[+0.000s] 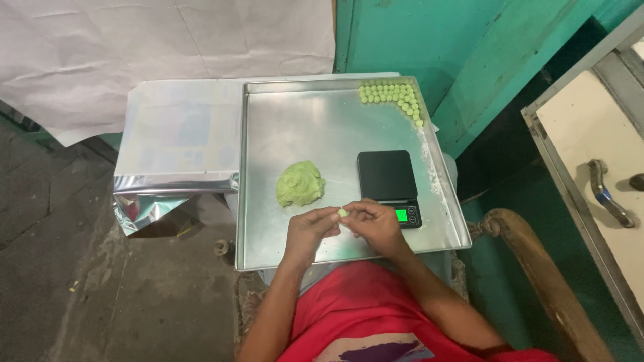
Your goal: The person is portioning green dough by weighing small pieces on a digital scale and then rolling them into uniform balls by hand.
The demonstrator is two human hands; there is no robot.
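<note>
Between both hands (343,224), green dough bit (343,212)

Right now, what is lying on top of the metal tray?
On the metal tray lie a green dough lump, a black scale and small green balls. The tray and red clothing hide whatever supports it.

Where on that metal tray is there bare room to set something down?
The widest bare patch on the metal tray is its far left part, between the far rim, the green dough lump and the rows of small green balls. The near edge is crowded: both hands, left hand and right hand, pinch a small dough piece beside the black scale.
</note>
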